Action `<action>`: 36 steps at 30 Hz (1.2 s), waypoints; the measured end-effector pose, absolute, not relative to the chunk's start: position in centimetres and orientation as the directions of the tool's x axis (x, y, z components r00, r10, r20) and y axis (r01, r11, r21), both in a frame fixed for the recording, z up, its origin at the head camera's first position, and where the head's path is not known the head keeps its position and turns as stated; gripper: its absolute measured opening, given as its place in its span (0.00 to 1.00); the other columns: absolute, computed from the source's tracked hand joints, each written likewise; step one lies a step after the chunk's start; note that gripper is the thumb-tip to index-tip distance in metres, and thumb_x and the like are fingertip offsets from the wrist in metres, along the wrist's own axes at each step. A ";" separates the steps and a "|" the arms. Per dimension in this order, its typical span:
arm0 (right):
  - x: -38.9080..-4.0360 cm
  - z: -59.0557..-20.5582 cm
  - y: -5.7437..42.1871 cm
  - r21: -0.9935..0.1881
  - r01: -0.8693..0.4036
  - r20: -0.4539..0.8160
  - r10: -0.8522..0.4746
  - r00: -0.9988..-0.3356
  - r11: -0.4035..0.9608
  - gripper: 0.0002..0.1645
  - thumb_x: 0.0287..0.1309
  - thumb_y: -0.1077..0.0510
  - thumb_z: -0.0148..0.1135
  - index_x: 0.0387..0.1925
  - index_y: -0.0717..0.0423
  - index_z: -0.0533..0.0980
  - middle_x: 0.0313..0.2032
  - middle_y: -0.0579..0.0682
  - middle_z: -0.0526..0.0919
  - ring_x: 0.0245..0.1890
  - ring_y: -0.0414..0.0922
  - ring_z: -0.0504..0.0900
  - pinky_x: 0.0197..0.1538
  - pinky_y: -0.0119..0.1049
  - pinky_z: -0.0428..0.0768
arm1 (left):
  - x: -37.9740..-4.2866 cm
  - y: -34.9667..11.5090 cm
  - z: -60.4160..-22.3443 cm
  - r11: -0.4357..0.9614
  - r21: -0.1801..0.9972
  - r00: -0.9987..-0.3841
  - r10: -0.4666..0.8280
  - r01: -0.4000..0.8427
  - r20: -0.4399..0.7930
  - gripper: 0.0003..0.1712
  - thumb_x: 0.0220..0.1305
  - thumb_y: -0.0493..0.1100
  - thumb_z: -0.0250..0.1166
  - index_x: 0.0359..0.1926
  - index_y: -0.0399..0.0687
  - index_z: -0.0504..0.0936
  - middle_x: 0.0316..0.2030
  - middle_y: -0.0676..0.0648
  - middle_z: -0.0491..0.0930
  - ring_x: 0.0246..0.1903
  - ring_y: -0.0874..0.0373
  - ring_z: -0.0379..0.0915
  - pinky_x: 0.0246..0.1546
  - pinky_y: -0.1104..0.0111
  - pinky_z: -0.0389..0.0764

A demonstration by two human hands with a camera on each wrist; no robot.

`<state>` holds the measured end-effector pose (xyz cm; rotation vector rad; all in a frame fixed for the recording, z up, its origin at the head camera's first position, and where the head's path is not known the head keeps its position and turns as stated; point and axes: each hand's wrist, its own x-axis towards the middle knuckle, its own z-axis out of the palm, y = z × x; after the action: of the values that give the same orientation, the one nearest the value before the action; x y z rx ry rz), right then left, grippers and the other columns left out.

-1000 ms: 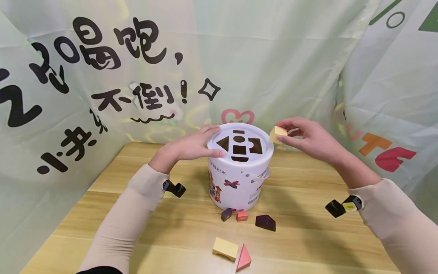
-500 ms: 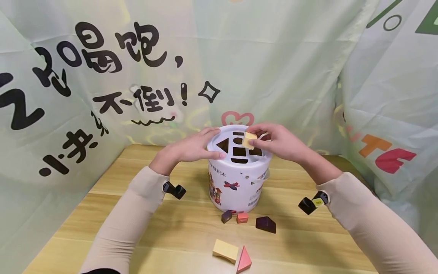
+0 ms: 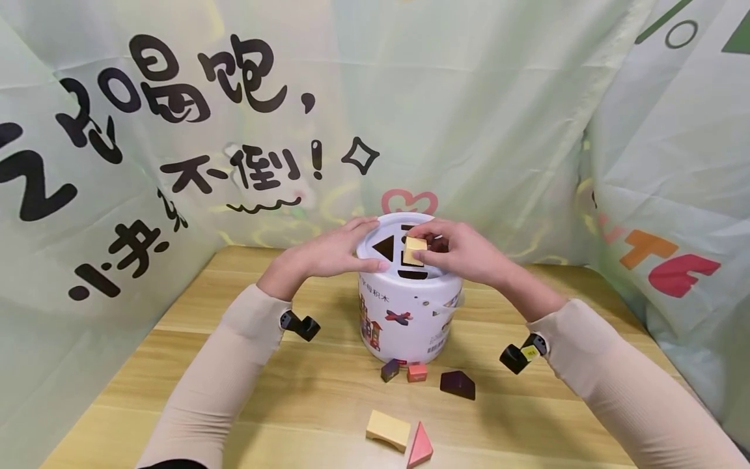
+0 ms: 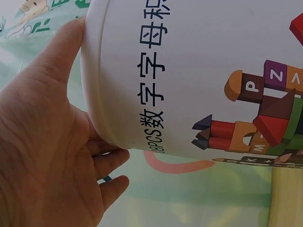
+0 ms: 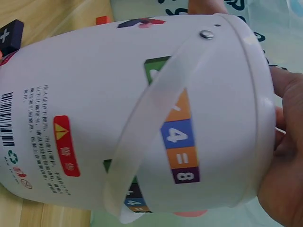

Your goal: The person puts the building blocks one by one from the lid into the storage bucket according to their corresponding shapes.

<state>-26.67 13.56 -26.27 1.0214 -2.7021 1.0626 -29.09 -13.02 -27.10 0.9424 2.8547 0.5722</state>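
Note:
My right hand (image 3: 463,251) pinches a small pale-yellow block (image 3: 415,250) between thumb and fingers. It is over the middle of the white bucket's slotted lid (image 3: 372,245), partly covering a square hole. Whether the block enters the hole cannot be told. My left hand (image 3: 331,251) rests on the lid's left rim, thumb on the near side and fingers farther back, all fairly straight. In the left wrist view the left hand (image 4: 52,132) lies against the rim of the bucket (image 4: 189,71). The right wrist view shows the bucket's side (image 5: 94,94) and part of the right hand (image 5: 286,151).
In front of the bucket lie a dark block (image 3: 389,370), a small red block (image 3: 417,372) and a dark angular block (image 3: 458,384). Nearer are a yellow arch block (image 3: 388,430) and a pink triangular block (image 3: 420,446). A printed curtain (image 3: 498,117) hangs behind the wooden table (image 3: 293,404).
My right hand has carried the yellow block leftward from beyond the bucket's right rim to the middle of the lid. The left hand and the blocks on the table stay put.

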 end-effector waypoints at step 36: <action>-24.7 -25.4 16.6 -0.477 -0.656 0.332 -0.571 -0.751 0.586 0.18 0.61 0.58 0.67 0.52 0.57 0.80 0.47 0.52 0.81 0.47 0.51 0.79 0.49 0.50 0.78 | -29.2 -13.0 -27.1 0.739 0.349 -0.801 0.595 0.577 0.063 0.57 0.58 0.74 0.58 0.77 0.49 0.49 0.76 0.47 0.45 0.72 0.48 0.48 0.67 0.48 0.57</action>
<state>-24.66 16.59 -25.45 1.0384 -2.6679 0.8912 -29.19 -12.99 -27.13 0.9715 2.8800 0.5515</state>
